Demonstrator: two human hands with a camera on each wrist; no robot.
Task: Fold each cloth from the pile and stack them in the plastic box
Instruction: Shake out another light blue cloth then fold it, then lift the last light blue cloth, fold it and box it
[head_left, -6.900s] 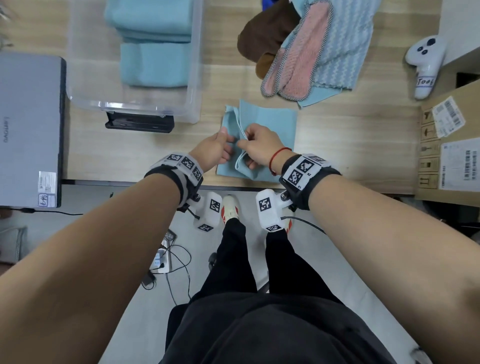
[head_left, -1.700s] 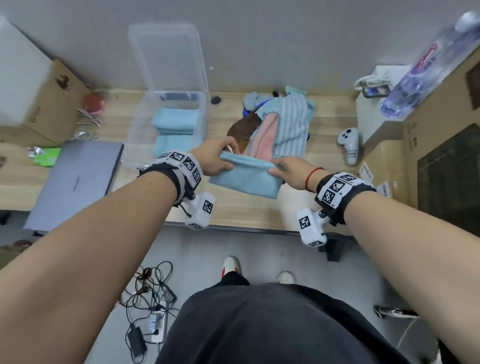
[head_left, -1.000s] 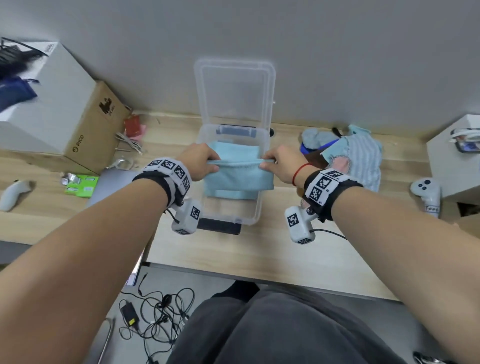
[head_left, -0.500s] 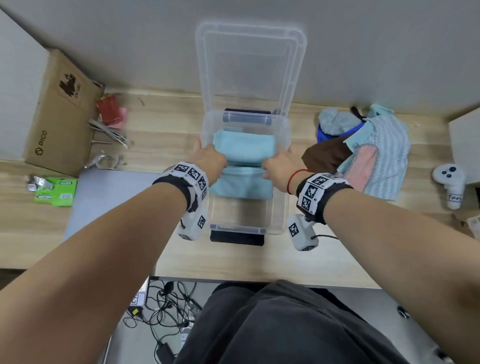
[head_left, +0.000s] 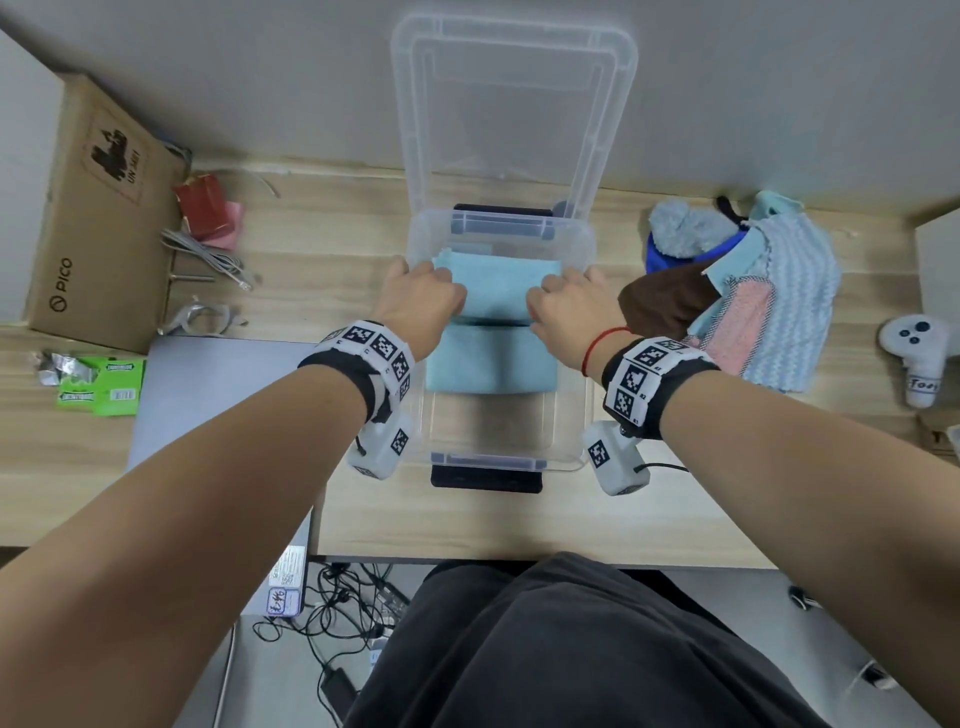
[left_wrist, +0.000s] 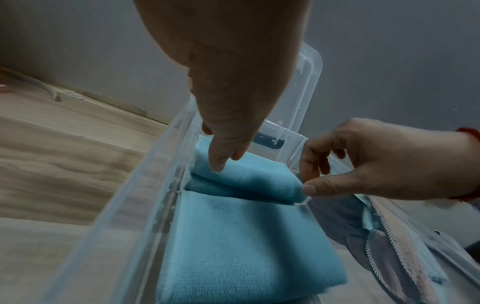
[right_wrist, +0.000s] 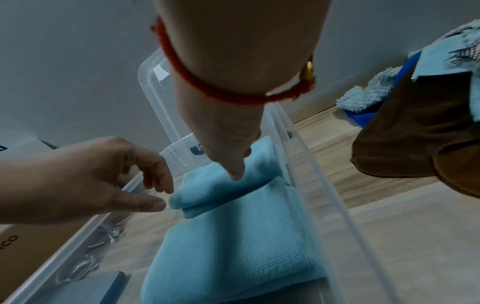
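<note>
I read "PICO" on the side of the cardboard box at far left — and "UN 3481" under a black mark higher up. The white controller carries a handwritten tag — too blurred to read.

Cardboard box, grey laptop, white controller, green packets

Two light-blue folded cloths lie in a clear plastic box on a pale wood-grain table, beside a pile with a brown cloth, a blue-and-white zigzag-striped cloth and a pink cloth.
</note>
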